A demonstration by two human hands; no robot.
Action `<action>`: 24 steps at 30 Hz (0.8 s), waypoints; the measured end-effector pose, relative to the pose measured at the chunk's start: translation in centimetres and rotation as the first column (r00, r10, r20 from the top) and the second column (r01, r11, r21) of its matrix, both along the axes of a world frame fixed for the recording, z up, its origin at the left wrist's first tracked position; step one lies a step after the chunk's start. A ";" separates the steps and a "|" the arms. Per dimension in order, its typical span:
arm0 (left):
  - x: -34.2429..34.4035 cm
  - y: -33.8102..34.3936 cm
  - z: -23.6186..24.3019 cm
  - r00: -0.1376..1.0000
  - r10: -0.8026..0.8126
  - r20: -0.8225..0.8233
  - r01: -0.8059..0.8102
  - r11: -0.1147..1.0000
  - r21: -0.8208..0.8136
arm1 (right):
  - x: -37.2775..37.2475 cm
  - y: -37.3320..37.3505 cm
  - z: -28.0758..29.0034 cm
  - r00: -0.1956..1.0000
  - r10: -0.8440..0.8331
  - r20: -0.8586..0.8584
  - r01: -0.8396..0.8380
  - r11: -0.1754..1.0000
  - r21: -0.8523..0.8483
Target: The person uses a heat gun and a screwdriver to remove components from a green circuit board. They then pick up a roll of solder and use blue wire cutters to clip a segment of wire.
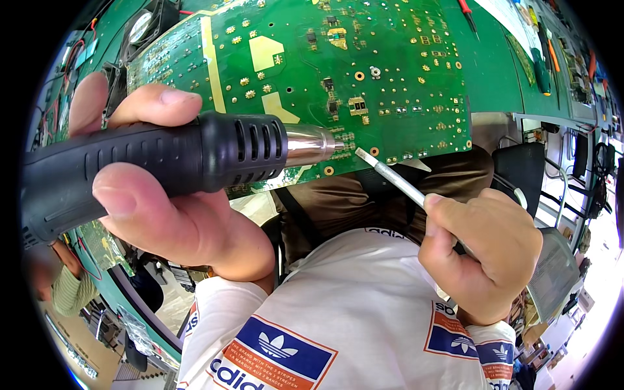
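A large green circuit board (pixel 312 78) lies in front of me, dotted with solder joints and small parts. My left hand (pixel 175 208) is wrapped round a black hot air gun (pixel 162 153). Its metal nozzle (pixel 312 144) points right, over a cluster of small pads near the board's close edge. In my right hand (pixel 484 244) is a thin silver tool with a flat, blade-like tip (pixel 396 179), held like a pen. The tip is just right of the nozzle, over the board; whether it touches the surface I cannot tell.
The board rests on a green bench top (pixel 494 84). Screwdrivers (pixel 541 68) lie at the far right, near a red-handled probe (pixel 467 10). A black fan (pixel 146 29) stands at the upper left. Another person's sleeve (pixel 73 292) shows at the left, and a dark chair (pixel 518 172) at the right.
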State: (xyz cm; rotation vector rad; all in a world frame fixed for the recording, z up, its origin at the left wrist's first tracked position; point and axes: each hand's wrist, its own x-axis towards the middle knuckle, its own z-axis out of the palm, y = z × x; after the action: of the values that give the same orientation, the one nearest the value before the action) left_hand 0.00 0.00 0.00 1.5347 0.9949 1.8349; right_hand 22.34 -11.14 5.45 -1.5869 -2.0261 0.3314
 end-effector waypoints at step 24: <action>0.1 -0.3 0.2 0.999 0.001 -0.035 -0.002 1.000 -0.018 | 0.3 -0.6 -1.8 0.996 0.037 -0.082 -0.030 0.996 0.087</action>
State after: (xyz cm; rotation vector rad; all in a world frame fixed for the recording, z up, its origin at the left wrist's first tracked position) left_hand 0.15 -0.32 0.19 1.5607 1.0265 1.8007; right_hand 22.68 -11.72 3.66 -1.4648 -1.9785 0.3144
